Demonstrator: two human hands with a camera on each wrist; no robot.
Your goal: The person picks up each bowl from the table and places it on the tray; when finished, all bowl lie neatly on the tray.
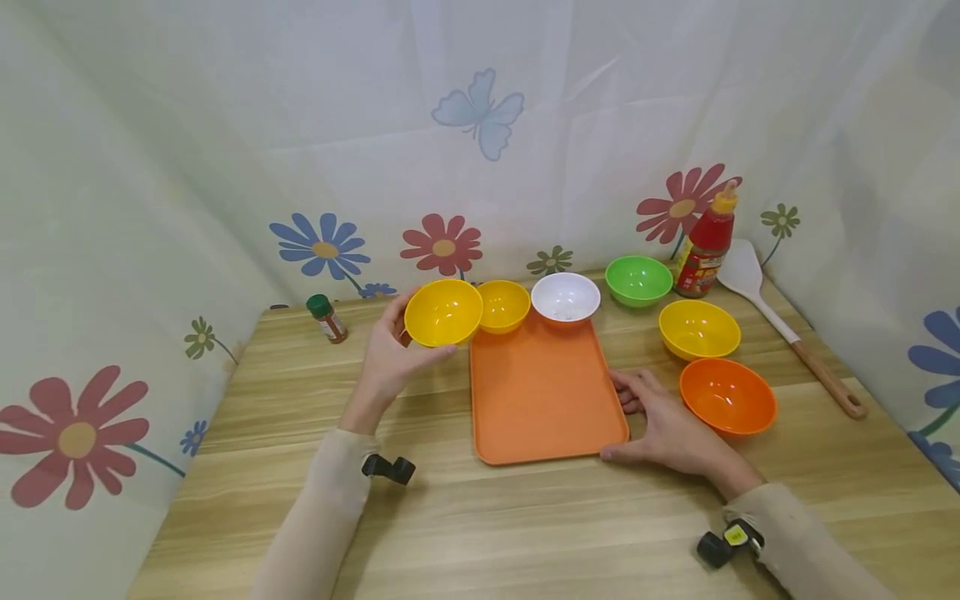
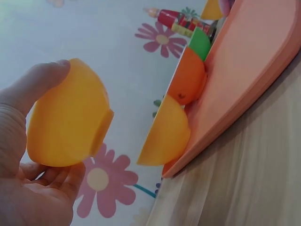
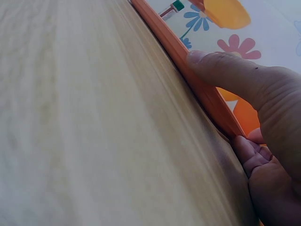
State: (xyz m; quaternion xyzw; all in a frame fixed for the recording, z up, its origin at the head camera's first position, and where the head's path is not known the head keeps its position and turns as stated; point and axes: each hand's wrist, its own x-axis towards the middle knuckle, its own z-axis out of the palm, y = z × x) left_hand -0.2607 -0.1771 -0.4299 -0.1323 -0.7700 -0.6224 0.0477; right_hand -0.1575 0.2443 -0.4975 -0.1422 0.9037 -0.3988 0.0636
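Observation:
My left hand (image 1: 390, 354) grips a yellow bowl (image 1: 442, 315) by its side, thumb at the rim and fingers beneath. In the left wrist view this bowl (image 2: 70, 115) is up off the table, its base toward the tray. An orange tray (image 1: 547, 400) lies on the table. On its far end sit a second yellow bowl (image 1: 504, 308) and a bowl white inside and orange outside (image 1: 566, 300). At the tray's near right corner, my right hand (image 1: 667, 425) holds the edge. Its thumb (image 3: 225, 70) lies along one side, with the other fingers curled at the adjoining side.
Right of the tray stand a green bowl (image 1: 639, 282), another yellow bowl (image 1: 699, 331) and an orange bowl (image 1: 727, 397). Behind them are a red sauce bottle (image 1: 705, 246) and a white spatula with wooden handle (image 1: 795, 333). A green-capped spice jar (image 1: 327, 318) stands back left.

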